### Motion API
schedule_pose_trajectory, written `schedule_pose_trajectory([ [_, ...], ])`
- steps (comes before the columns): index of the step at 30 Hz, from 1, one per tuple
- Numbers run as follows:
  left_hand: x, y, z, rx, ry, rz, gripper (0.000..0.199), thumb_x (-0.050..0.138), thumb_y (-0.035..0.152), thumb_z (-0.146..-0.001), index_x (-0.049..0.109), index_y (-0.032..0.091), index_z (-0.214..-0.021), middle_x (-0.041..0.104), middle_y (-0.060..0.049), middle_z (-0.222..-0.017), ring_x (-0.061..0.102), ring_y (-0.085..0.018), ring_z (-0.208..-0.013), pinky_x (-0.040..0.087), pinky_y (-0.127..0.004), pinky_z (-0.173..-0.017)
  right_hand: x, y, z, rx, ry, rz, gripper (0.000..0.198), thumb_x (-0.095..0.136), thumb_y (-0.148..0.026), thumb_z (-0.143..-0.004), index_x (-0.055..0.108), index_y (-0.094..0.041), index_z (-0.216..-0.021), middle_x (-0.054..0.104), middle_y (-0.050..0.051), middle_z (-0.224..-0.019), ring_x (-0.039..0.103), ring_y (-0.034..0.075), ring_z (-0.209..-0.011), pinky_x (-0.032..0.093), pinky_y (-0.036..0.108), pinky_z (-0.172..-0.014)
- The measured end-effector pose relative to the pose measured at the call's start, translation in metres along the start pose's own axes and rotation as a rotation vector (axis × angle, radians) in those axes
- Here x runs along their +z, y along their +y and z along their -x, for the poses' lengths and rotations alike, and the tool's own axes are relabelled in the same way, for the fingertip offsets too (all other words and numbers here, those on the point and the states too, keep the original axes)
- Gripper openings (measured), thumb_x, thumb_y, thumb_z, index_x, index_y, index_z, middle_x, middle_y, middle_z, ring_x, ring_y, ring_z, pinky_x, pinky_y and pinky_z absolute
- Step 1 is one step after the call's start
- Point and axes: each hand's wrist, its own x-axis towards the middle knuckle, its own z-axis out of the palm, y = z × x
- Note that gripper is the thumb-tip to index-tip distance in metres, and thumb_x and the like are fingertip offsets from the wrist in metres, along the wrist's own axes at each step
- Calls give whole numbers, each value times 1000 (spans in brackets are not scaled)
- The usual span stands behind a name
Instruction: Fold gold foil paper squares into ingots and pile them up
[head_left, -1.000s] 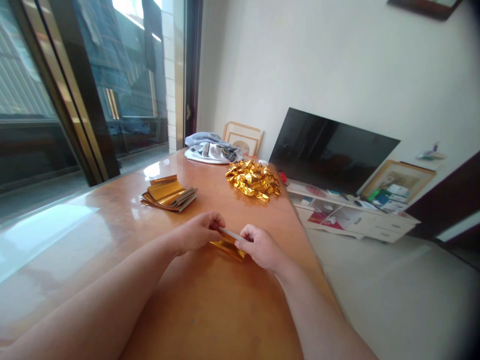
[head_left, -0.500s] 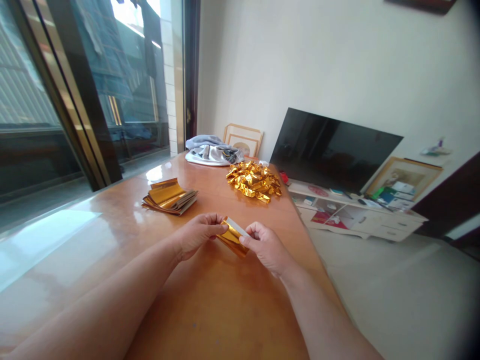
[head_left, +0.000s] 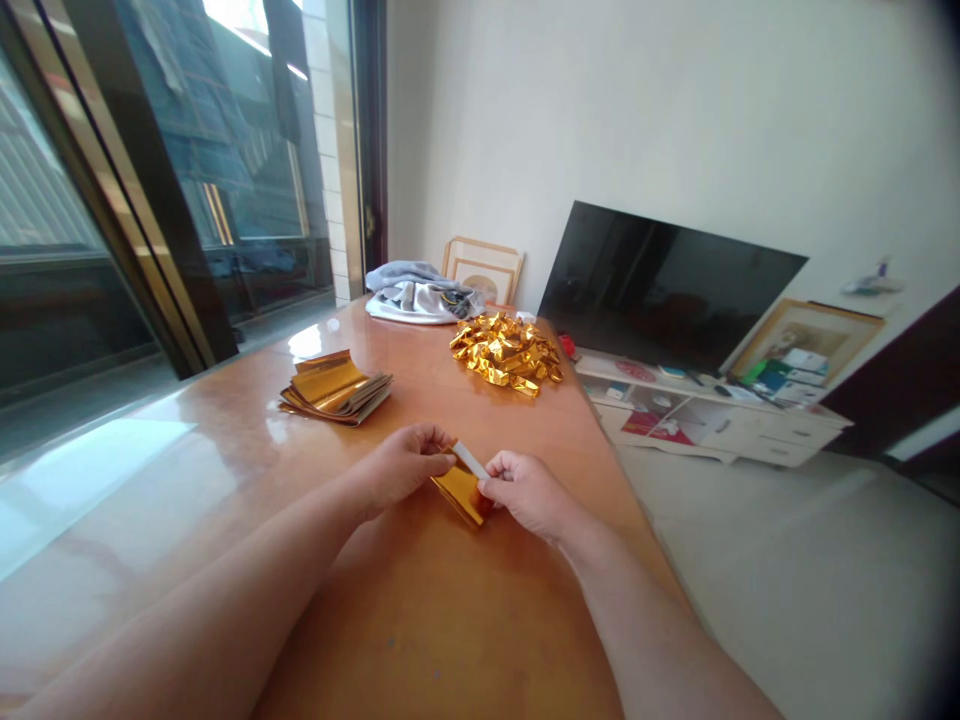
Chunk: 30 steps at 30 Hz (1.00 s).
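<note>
A sheet of gold foil paper (head_left: 460,490) is held between my two hands, just above the wooden table. Its far edge is turned over and shows a narrow pale strip. My left hand (head_left: 411,464) pinches the left end with thumb and fingers. On the right end, the thumb and curled fingers of my right hand (head_left: 529,492) grip the folded edge. Beyond my left hand lies a stack of gold foil sheets (head_left: 337,388), slightly curled. A heap of folded gold foil pieces (head_left: 506,352) sits farther off, near the table's right edge.
The glossy wooden table (head_left: 420,620) stretches away from me. Light-coloured cloth (head_left: 416,296) is piled at its far end, before leaning picture frames (head_left: 484,268). A television (head_left: 667,290) and a low white cabinet (head_left: 720,425) stand to the right; a glass sliding door (head_left: 247,180) is at left.
The far edge of the gold paper has been turned over further, its pale strip now narrower. Both hands keep their hold. The view has shifted slightly.
</note>
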Motion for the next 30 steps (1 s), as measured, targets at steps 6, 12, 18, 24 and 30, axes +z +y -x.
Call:
schedule_pose_trajectory([
  [6, 4, -5, -4, 235, 221, -640, 23, 67, 33, -78, 63, 20, -97, 64, -5, -95, 59, -20, -83, 44, -30, -71, 2, 7, -3, -15, 97, 221, 4, 62, -23, -72, 60, -19, -72, 60, -3, -60, 48, 11, -53, 31, 22, -50],
  [12, 10, 13, 12, 410, 30, -839, 13, 57, 26, -88, 70, 22, -91, 61, -6, -91, 58, -21, -87, 43, -32, -78, 4, 2, -1, -8, 134, 279, 5, 60, -24, -72, 59, -20, -70, 59, -4, -61, 49, 11, -55, 32, 22, -50],
  [18, 15, 15, 14, 387, -186, -867, 22, 54, 29, -92, 76, 25, -91, 63, -6, -87, 59, -22, -89, 44, -31, -81, 0, 7, -2, -18, 110, 304, 14, 63, -33, -78, 61, -19, -75, 62, -2, -66, 53, 12, -58, 33, 22, -51],
  [24, 10, 16, 15, 448, -218, -893, 25, 51, 28, -96, 75, 24, -95, 63, -5, -90, 60, -19, -88, 45, -27, -80, -8, 17, -6, -65, 79, 339, 14, 64, -32, -81, 64, -21, -89, 66, -2, -72, 54, 11, -59, 32, 21, -49],
  [30, 6, 12, 14, 481, -253, -867, 24, 52, 28, -95, 76, 24, -97, 63, -4, -88, 60, -16, -82, 44, -24, -75, -12, 15, -6, -57, 28, 382, 10, 64, -22, -77, 63, -21, -87, 67, -2, -77, 56, 11, -63, 33, 19, -51],
])
